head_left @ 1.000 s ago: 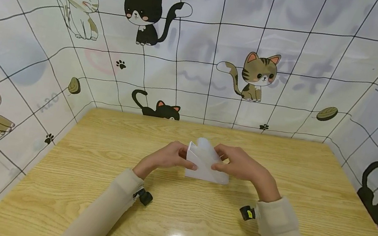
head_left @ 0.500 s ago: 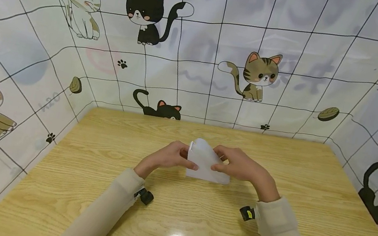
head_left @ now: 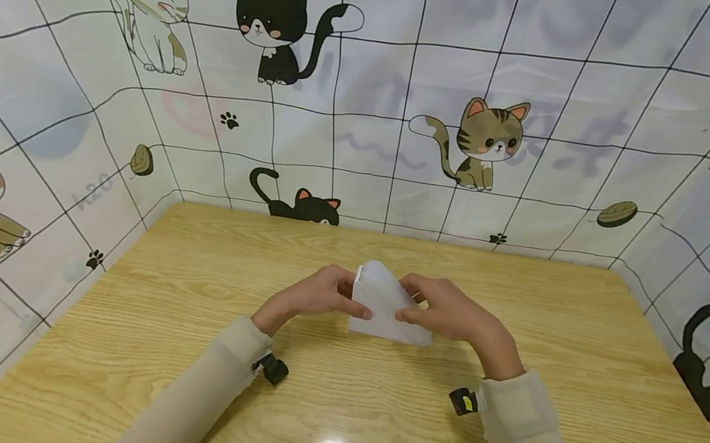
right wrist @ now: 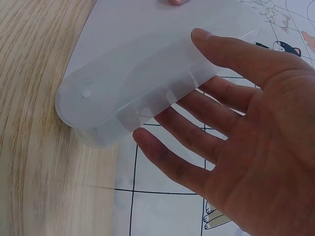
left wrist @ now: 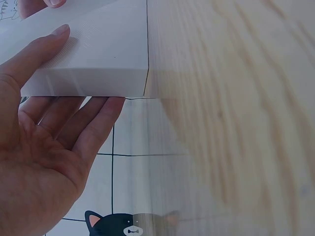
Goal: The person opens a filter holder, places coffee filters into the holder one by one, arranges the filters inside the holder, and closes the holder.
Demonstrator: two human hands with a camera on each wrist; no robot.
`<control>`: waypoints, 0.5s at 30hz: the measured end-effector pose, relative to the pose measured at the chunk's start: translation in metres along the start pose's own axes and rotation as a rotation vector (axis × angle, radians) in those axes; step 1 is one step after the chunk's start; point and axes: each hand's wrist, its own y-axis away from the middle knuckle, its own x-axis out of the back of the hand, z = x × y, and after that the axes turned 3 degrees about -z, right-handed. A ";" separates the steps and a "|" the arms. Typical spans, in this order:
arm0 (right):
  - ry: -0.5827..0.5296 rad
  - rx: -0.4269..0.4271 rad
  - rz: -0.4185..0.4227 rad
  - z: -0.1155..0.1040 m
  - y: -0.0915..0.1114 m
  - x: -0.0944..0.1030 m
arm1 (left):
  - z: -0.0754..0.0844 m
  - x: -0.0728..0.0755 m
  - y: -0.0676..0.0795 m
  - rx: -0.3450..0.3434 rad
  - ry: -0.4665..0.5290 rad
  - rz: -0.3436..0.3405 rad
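Observation:
A white plastic box [head_left: 383,320] with a sloping top edge stands on the table's far half in the head view. My left hand [head_left: 320,291] holds its left end, thumb [left wrist: 49,45] on the near face and fingers round the far side. At the sloping right side, my right hand [head_left: 453,310] grips it between thumb and fingers. In the right wrist view a translucent, round-ended piece [right wrist: 106,96] with a small pivot dot lies along the box's edge. Its side wall shows light and dark bands. What is inside cannot be made out.
A wood-grain table [head_left: 264,411] lies under both arms, with a bright light reflection near its front. White cloth walls [head_left: 379,83] printed with cats and grid lines enclose its back and sides.
A second ago the box's upper left showed a notch beside a rounded piece. That piece has since moved slightly left and down, and the notch is covered. Both hands stay nearly in place.

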 end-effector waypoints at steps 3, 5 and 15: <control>0.000 0.005 0.002 0.000 -0.001 -0.001 | 0.000 0.000 0.000 -0.001 -0.002 -0.001; 0.001 0.008 0.003 0.001 -0.001 -0.002 | 0.000 0.000 0.001 -0.001 -0.003 -0.002; 0.001 0.006 -0.004 0.001 -0.002 -0.003 | 0.003 0.000 0.002 0.002 -0.011 -0.008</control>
